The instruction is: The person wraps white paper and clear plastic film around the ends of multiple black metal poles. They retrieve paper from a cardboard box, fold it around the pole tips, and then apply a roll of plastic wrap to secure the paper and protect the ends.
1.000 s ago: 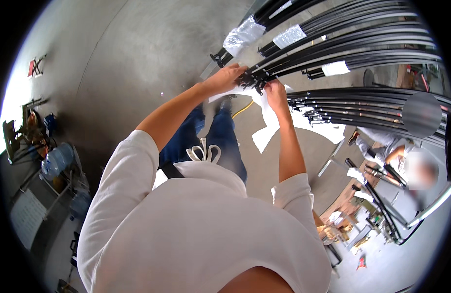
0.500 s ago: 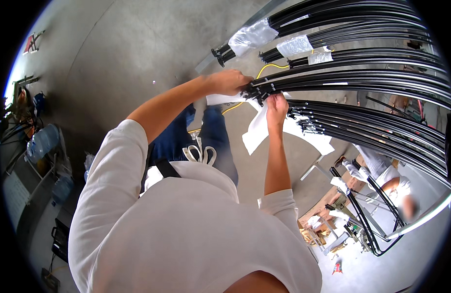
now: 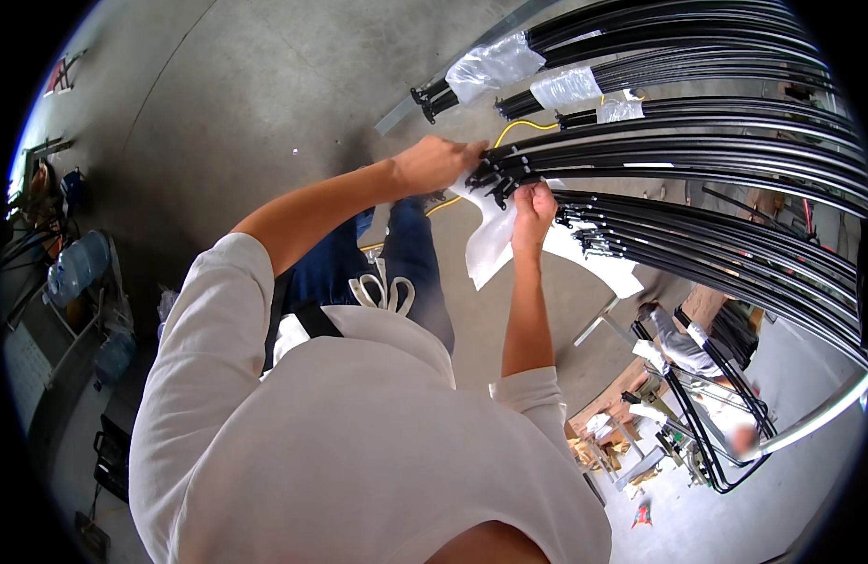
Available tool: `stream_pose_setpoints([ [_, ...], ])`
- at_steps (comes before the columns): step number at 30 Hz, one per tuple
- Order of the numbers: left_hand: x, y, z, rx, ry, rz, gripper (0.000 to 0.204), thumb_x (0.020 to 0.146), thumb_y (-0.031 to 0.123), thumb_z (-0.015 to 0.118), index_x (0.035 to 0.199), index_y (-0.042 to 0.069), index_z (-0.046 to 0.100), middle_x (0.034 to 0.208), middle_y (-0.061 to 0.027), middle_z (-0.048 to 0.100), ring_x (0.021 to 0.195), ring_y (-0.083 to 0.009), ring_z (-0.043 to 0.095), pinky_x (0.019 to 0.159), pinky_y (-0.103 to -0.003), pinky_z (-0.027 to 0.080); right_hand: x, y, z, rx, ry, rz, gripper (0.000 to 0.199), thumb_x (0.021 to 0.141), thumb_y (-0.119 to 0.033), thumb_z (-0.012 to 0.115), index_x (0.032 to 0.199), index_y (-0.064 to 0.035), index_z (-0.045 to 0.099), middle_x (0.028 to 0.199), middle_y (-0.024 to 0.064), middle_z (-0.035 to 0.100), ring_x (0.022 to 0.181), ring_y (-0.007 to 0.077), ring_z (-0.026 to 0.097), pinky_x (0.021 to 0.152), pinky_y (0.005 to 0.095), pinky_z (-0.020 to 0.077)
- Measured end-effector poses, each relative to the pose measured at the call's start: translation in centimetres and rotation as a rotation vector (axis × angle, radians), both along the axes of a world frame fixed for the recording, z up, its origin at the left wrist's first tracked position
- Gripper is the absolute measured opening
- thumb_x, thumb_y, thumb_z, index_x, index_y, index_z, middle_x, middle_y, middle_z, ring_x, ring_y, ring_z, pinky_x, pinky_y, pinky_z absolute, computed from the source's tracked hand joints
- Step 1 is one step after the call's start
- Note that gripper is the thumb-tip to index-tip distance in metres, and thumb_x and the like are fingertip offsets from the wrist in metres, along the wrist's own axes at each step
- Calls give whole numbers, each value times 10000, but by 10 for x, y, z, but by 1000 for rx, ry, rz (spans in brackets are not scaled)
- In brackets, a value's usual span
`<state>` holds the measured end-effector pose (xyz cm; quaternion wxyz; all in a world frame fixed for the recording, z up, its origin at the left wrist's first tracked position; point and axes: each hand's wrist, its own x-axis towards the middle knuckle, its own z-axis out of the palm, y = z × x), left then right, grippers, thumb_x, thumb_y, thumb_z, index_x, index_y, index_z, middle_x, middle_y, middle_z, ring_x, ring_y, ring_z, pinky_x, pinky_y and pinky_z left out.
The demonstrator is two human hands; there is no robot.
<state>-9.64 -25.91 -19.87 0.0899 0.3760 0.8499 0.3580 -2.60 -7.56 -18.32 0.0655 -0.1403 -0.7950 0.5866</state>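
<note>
A bundle of long black rods (image 3: 641, 153) runs from the right, its end fittings (image 3: 500, 177) between my two hands. A thin white sheet (image 3: 489, 246) hangs beneath and around those ends. My left hand (image 3: 434, 165) is closed at the far side of the ends, its fingertips pinching the sheet's upper edge. Below the bundle, my right hand (image 3: 533, 214) is closed with thumb and fingers pressed together on the sheet, close under the rods. The fingertips of both hands are partly hidden.
More black rods (image 3: 716, 258) lie nearer me; farther bundles carry clear plastic wrap (image 3: 495, 66). A yellow hose (image 3: 520, 125) passes beneath. At lower right, a person (image 3: 707, 362) bends near a rack with bent black tubes (image 3: 697, 423). Water bottles (image 3: 79, 266) stand at left.
The sheet's left flap, spread out under my left hand before, is now drawn up toward the rod ends. My right hand stays nearly in place. The person at lower right has shifted.
</note>
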Motion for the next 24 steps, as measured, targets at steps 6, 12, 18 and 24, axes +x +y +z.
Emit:
stream_pose_setpoints([
  [6,-17,-1,16,185,34,-72,496,649,-10,521,1135,29,429,750,-150,586,595,-295,571,530,-350,461,-3,-5,-1,-93,-7,-76,43,742,-36,502,714,-5,510,611,-16,466,583,57,399,547,191,329],
  [12,-38,-3,13,165,156,-248,391,617,-33,501,1004,23,504,766,-120,559,636,-286,569,542,-341,463,-2,-8,10,94,-10,-48,60,762,-36,491,745,8,529,637,-10,493,601,68,411,565,202,346],
  [18,-49,-5,21,160,271,-277,248,629,-22,486,870,27,515,734,-95,498,616,-267,551,511,-341,447,-1,-24,20,17,-5,-65,55,771,-31,484,729,-3,505,631,-20,466,600,66,376,557,194,330],
  [24,-52,-3,29,233,247,-228,224,624,-25,485,841,26,509,721,-87,498,652,-256,551,529,-334,451,-2,-21,4,111,-8,-92,51,768,-17,472,727,-10,502,625,-26,450,594,55,361,547,183,314],
])
